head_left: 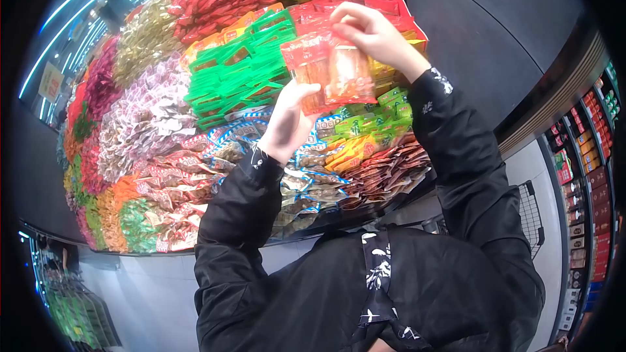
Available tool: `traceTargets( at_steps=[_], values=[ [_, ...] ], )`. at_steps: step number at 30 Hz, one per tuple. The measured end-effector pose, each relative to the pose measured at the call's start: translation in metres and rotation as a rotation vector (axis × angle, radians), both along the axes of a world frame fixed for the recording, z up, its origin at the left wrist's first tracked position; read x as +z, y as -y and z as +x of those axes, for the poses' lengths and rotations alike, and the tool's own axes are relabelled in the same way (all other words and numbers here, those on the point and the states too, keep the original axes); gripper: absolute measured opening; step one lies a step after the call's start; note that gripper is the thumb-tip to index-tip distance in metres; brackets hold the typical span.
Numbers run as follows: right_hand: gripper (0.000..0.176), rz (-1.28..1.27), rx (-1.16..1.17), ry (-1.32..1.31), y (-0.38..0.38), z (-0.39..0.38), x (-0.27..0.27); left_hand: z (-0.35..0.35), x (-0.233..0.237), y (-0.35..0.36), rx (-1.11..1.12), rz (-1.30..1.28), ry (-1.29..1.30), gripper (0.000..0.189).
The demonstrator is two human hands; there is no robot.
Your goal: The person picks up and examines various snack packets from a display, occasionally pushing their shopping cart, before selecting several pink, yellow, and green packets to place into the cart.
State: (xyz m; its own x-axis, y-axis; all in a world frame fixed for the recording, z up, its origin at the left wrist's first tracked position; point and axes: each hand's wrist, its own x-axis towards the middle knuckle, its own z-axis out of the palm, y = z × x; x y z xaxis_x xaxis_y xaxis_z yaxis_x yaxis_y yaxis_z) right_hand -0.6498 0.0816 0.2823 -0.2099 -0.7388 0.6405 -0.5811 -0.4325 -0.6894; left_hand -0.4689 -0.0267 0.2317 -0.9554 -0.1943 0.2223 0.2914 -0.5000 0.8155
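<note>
Two red-and-clear snack packets are held side by side over the display. My left hand [291,119] grips the left packet [306,68] by its lower edge, thumb on its front. Above the right packet [351,75], my right hand [367,31] has its fingers curled together at the top edge, pinching it. The two packets overlap a little. Behind them lie green packets [241,68] on the left and red packets [381,3] at the upper right.
Heaps of wrapped snacks [147,117] spread to the left, with a price sign [51,82] beyond. Dark display edging [479,10] runs along the right. Stocked shelves [590,176] and a wire basket [531,218] stand at the right.
</note>
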Motion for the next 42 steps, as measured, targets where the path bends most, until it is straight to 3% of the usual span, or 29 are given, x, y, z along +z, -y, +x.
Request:
traceTargets(
  at_steps=[1,3,5,6,10,13,15,18,19,21,23,27,31,35,37,38,42],
  values=[
    [0.012,0.015,-0.198,-0.192,-0.007,0.013,0.006,0.002,0.001,-0.004,-0.007,0.117,0.052,0.038],
    [0.013,-0.036,-0.284,-0.304,-0.006,0.022,0.006,0.006,0.013,-0.018,-0.027,0.19,0.068,0.039],
    [0.014,-0.171,-0.336,-0.406,0.002,0.025,-0.001,0.005,0.017,-0.027,0.126,-0.085,0.023,0.037],
    [0.015,-0.306,-0.387,-0.509,0.005,0.026,-0.004,0.004,0.016,-0.025,0.126,-0.085,0.025,0.037],
    [0.016,-0.379,-0.379,-0.457,0.01,0.027,-0.006,-0.002,0.009,-0.019,0.186,-0.21,0.006,0.039],
    [0.018,-0.253,-0.426,-0.005,0.012,-0.004,0.001,-0.002,0.006,-0.015,0.286,-0.28,-0.017,0.039],
    [0.021,-0.183,-0.632,-0.049,0.01,-0.041,-0.002,0.0,0.006,-0.012,0.343,-0.302,-0.02,0.04],
    [0.025,0.093,-0.775,-0.428,0.007,-0.106,-0.024,0.0,0.006,-0.009,0.393,-0.397,-0.046,0.041],
    [0.025,0.095,-0.774,-0.43,0.006,-0.116,-0.032,0.0,0.006,-0.008,0.405,-0.417,-0.047,0.042],
    [0.03,0.179,-0.91,-0.748,0.009,-0.124,-0.044,0.001,0.004,-0.007,0.424,-0.432,-0.042,0.042],
    [0.034,0.248,-0.888,-0.75,0.018,-0.13,-0.046,0.002,0.003,-0.007,0.422,-0.396,-0.063,0.042],
    [0.035,-0.007,-0.991,-0.796,0.032,-0.136,-0.039,0.004,0.002,-0.002,0.433,-0.39,-0.045,0.042],
    [0.042,0.38,-1.058,-0.782,0.033,-0.152,-0.032,0.005,0.004,0.004,0.396,-0.302,-0.029,0.043],
    [0.04,0.301,-1.104,-0.784,0.032,-0.156,-0.037,0.015,0.01,-0.002,0.392,-0.033,0.143,0.041],
    [0.028,0.366,-1.041,-0.864,0.027,-0.152,-0.03,0.018,0.01,-0.004,0.338,-0.035,0.117,0.04],
    [0.02,0.324,-1.05,-0.814,0.027,-0.15,-0.028,0.018,0.01,-0.005,0.338,-0.041,0.107,0.04],
    [0.017,-0.238,-1.069,-0.606,0.027,-0.138,0.002,0.019,0.011,-0.005,0.392,-0.012,0.171,0.038]
  ],
)
